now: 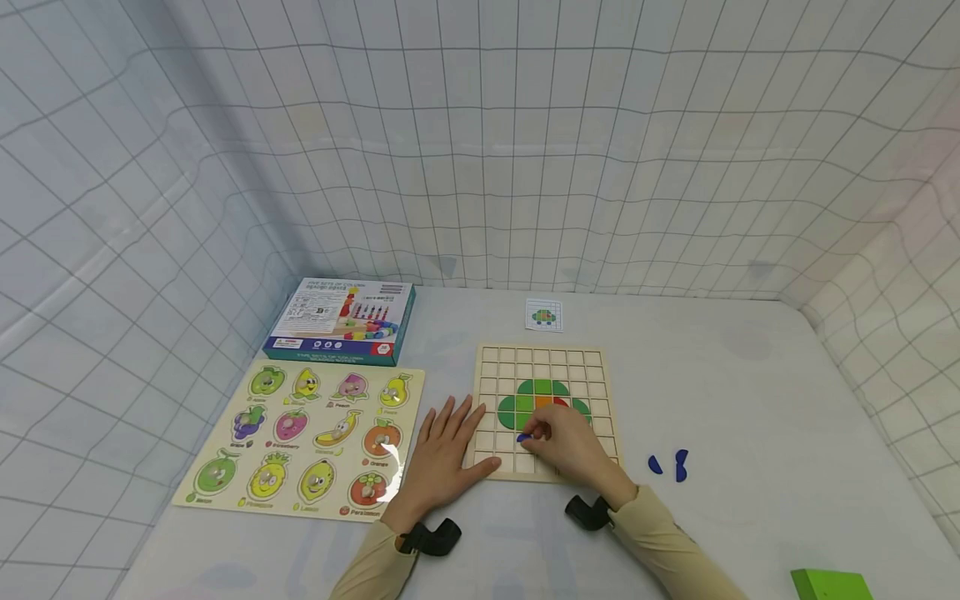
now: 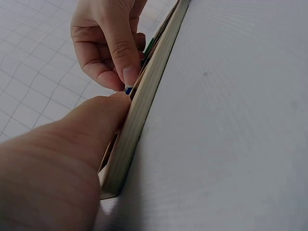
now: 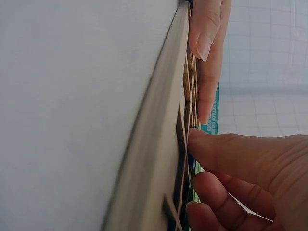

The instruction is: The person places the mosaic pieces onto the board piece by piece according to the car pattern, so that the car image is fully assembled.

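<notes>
A square wooden grid board (image 1: 495,467) lies on the table with green, orange and red pieces set in its cells. My right hand (image 1: 567,440) is over the board's lower middle and pinches a small blue piece (image 1: 523,437) between thumb and fingertips, just below the green pieces (image 1: 525,403). My left hand (image 1: 444,454) lies with fingers spread on the board's left edge, its thumb along the lower left corner. In the left wrist view the blue piece (image 2: 128,90) shows between the right thumb and finger, close to the board's surface.
Several blue half-round pieces (image 1: 681,465) lie right of the board. A small pattern card (image 1: 543,315) sits behind it. At left are a fruit puzzle board (image 1: 315,446) and a flat box (image 1: 341,321). A green block (image 1: 831,585) is at the front right.
</notes>
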Tool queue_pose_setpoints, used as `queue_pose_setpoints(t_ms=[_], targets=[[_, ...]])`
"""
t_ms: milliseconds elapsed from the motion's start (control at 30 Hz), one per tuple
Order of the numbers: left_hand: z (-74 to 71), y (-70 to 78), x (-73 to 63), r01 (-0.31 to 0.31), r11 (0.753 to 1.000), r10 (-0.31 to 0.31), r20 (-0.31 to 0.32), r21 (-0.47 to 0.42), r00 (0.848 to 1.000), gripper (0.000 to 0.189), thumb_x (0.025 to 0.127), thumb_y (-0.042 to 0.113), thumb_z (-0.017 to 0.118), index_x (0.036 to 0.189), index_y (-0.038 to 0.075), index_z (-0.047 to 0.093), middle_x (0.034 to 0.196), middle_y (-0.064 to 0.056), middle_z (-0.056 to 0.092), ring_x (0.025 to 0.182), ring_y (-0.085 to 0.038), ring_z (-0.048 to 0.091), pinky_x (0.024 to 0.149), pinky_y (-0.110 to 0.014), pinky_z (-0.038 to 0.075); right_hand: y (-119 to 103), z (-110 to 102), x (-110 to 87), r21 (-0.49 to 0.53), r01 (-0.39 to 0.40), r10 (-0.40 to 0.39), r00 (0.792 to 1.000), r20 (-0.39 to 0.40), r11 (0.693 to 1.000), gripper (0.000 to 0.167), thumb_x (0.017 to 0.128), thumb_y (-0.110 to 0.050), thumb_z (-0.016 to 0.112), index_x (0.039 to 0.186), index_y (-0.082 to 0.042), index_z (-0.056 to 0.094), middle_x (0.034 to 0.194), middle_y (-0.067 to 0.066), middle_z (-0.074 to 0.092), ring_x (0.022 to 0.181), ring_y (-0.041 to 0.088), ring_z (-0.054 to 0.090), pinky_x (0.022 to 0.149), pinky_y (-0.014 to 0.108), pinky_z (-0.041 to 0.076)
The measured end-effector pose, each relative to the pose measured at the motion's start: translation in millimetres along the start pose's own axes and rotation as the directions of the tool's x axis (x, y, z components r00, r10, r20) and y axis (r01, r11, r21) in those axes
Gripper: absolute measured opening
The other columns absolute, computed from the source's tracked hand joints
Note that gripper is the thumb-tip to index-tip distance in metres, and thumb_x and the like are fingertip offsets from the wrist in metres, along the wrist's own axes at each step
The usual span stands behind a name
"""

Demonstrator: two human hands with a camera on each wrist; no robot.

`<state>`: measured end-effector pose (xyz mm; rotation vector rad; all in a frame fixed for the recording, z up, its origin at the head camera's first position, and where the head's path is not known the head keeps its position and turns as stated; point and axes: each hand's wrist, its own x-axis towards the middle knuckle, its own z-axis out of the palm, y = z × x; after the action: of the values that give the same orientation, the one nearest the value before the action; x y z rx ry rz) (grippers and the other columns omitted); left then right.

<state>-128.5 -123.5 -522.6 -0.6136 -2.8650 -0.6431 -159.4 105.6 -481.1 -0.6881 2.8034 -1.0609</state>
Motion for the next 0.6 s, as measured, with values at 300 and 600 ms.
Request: queue_pose_setpoints(t_ms=[300, 600], targets=[[0.2, 0.5, 0.5, 0.005, 1.000, -0.005, 0.011, -0.001, 1.000, 0.082, 0.086, 0.062, 0.053, 0.150, 0.016, 0.032, 0.154, -0.007, 0.026, 0.142, -0.030, 0.012, 0.111, -0.049, 0.004, 1, -2, -4.4, 0.001, -0.033, 0.033, 0.999, -0.017, 0.999, 0.011, 0.080, -0.020, 0.078, 0.079, -0.020, 0.067, 0.067, -0.014, 0.051, 0.060, 0.006, 0.045, 0.054, 0.025, 0.040], [-0.6, 1.6, 0.2, 0.023, 1.000, -0.023, 0.016, -0.005, 1.000, 0.082, 0.085, 0.062, 0.054, 0.150, 0.017, 0.032, 0.154, -0.006, 0.026, 0.142, -0.029, 0.012, 0.112, -0.048, 0.003, 12, -26, -26.6, 0.008, -0.076, 0.076, 0.991, -0.109, 0.997, 0.009, 0.081, -0.019, 0.077, 0.079, -0.017, 0.068, 0.067, -0.012, 0.051, 0.062, 0.008, 0.046, 0.055, 0.025, 0.040]])
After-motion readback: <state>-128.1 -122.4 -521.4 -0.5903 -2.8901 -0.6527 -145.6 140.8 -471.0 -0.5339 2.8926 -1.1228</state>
